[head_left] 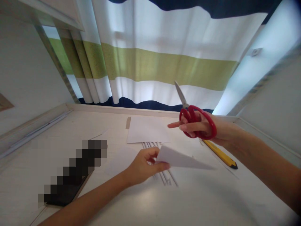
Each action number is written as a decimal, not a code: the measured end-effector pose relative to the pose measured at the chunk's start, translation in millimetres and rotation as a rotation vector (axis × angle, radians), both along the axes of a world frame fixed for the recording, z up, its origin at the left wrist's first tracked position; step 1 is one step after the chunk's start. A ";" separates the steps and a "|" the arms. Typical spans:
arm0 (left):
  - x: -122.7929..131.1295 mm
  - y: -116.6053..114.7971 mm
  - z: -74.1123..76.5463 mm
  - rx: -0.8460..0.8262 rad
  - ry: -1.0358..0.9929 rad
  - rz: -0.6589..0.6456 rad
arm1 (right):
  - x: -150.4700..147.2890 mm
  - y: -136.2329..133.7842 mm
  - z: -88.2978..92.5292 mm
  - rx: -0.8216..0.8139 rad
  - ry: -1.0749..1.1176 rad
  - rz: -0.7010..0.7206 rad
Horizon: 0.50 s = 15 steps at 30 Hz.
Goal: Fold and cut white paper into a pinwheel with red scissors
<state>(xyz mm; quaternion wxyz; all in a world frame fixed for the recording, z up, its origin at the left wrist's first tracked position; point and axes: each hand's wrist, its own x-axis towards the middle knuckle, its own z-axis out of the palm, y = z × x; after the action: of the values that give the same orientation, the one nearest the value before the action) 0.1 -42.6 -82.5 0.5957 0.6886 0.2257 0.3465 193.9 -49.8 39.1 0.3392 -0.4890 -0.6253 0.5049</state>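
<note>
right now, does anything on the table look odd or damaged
Only one thing: coarse pixel blocks cover much of the dark object on the table, left of the left hand, hiding its details. I see nothing spilled or damaged.

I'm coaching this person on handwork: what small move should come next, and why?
Probably lower the scissors towards the edge of the white sheet. The left hand is holding that sheet, while the right hand has the scissors raised, pointing up and away from it.
</note>
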 end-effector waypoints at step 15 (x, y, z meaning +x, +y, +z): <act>-20.9 16.0 38.4 1.243 -0.057 0.362 | 17.2 -33.7 -54.4 -0.245 0.059 -0.021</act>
<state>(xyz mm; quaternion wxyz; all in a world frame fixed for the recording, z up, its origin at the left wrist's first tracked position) -20.8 -26.5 -44.2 0.0241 0.8466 0.0798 0.5256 211.1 -83.4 -15.3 0.3002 -0.5182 -0.5435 0.5881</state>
